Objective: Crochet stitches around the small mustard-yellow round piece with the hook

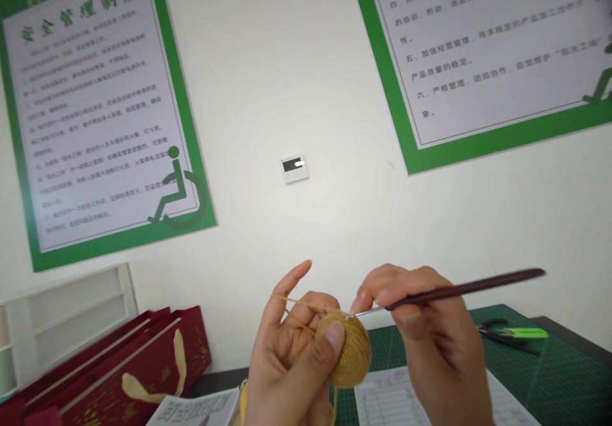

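Observation:
My left hand (296, 356) pinches a round piece of mustard-yellow crochet work (356, 356) between thumb and fingers. A strand of yellow yarn (306, 303) loops over its raised index finger and runs to the top of the piece. In my right hand (430, 330) is a crochet hook (459, 289) with a dark brown handle, gripped like a pen and pointing left. The hook's thin metal shaft reaches the upper edge of the crochet work; its very tip is hard to make out. More yarn hangs below the piece, beside my left hand.
A green cutting mat (507, 368) covers the table, with a printed sheet (382, 394) on it. Pliers (502, 335) and a bright green tool (528, 333) lie at right. Dark red gift bags (157, 362) and a booklet (196, 410) are at left. Posters hang on the wall.

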Available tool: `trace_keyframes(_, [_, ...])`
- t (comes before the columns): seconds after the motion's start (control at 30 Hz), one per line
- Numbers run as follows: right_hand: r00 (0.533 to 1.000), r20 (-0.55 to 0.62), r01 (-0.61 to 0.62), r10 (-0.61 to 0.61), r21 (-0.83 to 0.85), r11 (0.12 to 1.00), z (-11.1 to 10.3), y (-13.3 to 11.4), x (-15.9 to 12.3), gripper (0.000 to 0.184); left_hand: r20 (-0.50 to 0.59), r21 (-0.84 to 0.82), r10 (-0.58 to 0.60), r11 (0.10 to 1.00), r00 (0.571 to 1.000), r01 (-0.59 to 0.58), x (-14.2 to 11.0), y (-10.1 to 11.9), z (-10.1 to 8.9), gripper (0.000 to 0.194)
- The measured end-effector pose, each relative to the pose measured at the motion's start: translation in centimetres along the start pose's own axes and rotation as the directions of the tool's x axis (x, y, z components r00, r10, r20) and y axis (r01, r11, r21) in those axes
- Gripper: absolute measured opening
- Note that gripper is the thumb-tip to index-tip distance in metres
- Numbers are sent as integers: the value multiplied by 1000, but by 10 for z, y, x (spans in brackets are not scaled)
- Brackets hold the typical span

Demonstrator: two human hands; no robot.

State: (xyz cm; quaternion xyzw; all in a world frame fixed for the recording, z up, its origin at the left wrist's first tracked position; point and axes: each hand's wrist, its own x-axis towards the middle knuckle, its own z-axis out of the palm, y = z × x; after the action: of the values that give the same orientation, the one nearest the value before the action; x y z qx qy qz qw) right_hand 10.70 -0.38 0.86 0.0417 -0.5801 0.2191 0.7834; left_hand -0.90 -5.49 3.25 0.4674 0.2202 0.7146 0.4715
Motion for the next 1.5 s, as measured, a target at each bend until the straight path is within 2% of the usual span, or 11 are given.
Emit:
trace_keyframes(0.1, [995, -4, 98, -98, -64, 993, 0, -1, -1, 13, 7, -7, -20, 1000, 1000, 20, -1, 1, 1, 70])
trace_keyframes(0.3, [987, 12, 161, -160, -98, 982, 0, 1, -2, 13, 26, -22, -62, 998, 998, 63, -2, 3, -1, 71])
trace_keyframes(0.43, [988, -77, 131, -133, -32, 991, 6, -1, -2, 12, 27, -1, -62, 998, 998, 63, -1, 2, -1, 73])
trace_keyframes(0.53, [993, -85, 88, -85, 27, 996, 8, -1, -1, 12, 19, 0, -60, 998, 998, 60, -1, 2, -1, 73])
trace_keyframes(0.63, [995, -60, 85, -84, 17, 996, 5, -2, 0, 12, 22, -5, -52, 999, 998, 52, 0, 1, -1, 72])
trace_keyframes(0.9, [977, 58, 211, -204, -191, 959, -2, -5, -2, 14, 22, -2, -66, 998, 998, 66, -1, 0, -2, 73])
trace_keyframes(1.13, [907, 222, 420, -358, -405, 812, -4, -8, -2, 16, 40, -15, -78, 997, 996, 79, -2, 0, -2, 74])
trace_keyframes(1.27, [893, 127, 432, -431, -505, 747, 4, -6, -5, 25, 62, -37, -106, 993, 992, 108, -1, 1, -2, 75])
trace_keyframes(1.4, [839, 82, 510, -539, -464, 724, 8, 0, -5, 19, 90, -70, -123, 989, 988, 129, 0, 0, -2, 76])
trace_keyframes(1.43, [845, 73, 507, -530, -427, 749, 9, 1, -5, 16, 93, -83, -118, 989, 989, 126, 0, -1, -2, 76])
trace_keyframes(1.5, [901, 32, 419, -432, -321, 850, 11, 4, -4, 13, 89, -100, -101, 989, 991, 110, 0, -3, -2, 73])
